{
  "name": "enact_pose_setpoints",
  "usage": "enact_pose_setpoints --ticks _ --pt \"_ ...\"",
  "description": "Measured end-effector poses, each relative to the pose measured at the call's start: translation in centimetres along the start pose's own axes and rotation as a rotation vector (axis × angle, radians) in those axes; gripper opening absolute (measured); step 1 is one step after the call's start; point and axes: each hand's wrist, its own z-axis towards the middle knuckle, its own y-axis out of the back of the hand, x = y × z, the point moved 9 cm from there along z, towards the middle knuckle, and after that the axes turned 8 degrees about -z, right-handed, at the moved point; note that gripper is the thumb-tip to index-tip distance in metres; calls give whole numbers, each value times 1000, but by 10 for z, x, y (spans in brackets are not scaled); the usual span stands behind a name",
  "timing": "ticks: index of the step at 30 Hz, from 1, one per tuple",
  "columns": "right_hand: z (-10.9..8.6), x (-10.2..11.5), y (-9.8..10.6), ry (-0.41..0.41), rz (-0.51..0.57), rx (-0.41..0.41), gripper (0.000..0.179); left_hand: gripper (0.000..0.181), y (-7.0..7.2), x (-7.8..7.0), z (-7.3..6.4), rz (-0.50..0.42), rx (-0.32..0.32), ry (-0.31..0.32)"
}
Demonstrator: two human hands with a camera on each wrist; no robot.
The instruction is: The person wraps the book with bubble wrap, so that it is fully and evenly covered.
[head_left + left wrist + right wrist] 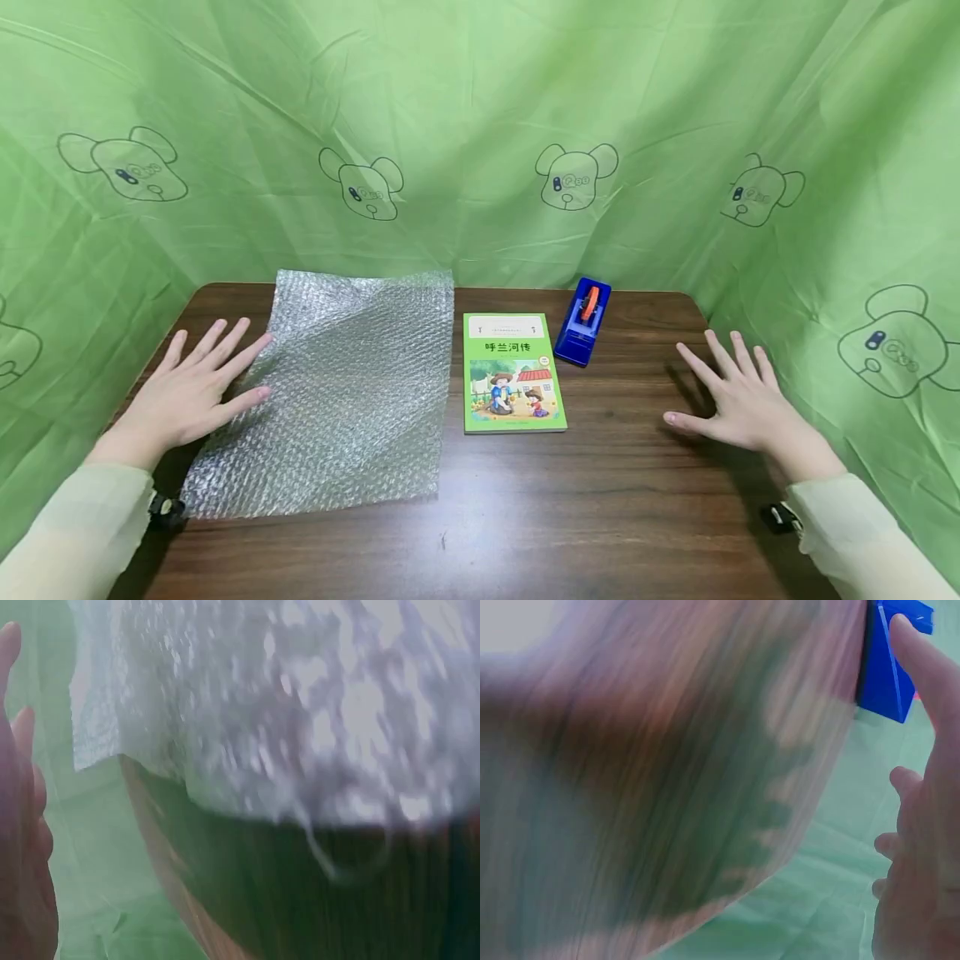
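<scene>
A clear sheet of bubble wrap [345, 400] lies on the left half of the table. Over its left edge my left hand [198, 387] is spread, fingers apart, holding nothing; whether it touches the sheet I cannot tell. Beside the sheet lies a green paperback book [513, 375] with an illustrated cover facing up. A blue tape dispenser [573, 346] with an orange-red roll stands to the book's right. My right hand [742, 408] is spread above the right side of the table, apart from everything. In the right wrist view, the dispenser [885, 675] appears behind the thumb.
The dark wooden table [600, 517] has rounded far corners. Green curtain [480, 100] printed with bear faces surrounds it at the back and both sides. A dark wrist strap [782, 518] shows at the right cuff and another [167, 510] at the left.
</scene>
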Motion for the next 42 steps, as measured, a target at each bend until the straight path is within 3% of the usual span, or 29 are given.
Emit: enact_pose_setpoints --ticks 8,19,31,42 --pt "17 23 0 -66 84 69 118 91 -5 -4 6 -68 4 47" --pt "57 78 12 -83 258 -7 110 88 -6 -17 10 -220 -26 109" --pt "96 165 25 110 362 -171 112 86 -7 -27 14 -324 -114 138" --pt "126 232 28 184 474 -113 106 98 -5 -33 20 -411 -81 157"
